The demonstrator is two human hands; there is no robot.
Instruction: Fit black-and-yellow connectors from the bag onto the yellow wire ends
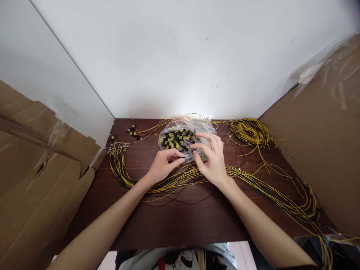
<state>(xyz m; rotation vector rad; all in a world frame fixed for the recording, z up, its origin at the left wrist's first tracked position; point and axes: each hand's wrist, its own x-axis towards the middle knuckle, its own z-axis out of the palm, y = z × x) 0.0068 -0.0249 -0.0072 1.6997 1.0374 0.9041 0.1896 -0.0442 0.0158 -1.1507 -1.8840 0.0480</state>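
Across the near half of the brown table (180, 225), a bundle of yellow and black wires (174, 180) runs from side to side, its pale-tipped ends (116, 148) gathered at the left. Just past it, the step in hand appears to be fingertip work on one small part (185, 157), too small to identify. The next move, by that reading, calls for a steady hold on the left and a precise touch from the right. The left hand (165, 163) has its grip pinched, thumb against forefinger, on that part. The right hand (212, 157) has its grip loosely spread, thumb and fingers apart; nothing shows clearly between them, and whether a fingertip touches anything beneath cannot be told. Beyond, a clear plastic bag (206, 125) carries a pile of black-and-yellow connectors (176, 140), with several loose connectors (133, 132) to its left and a coil of wire (251, 132) to its right. Farthest back stands a white wall (180, 56).
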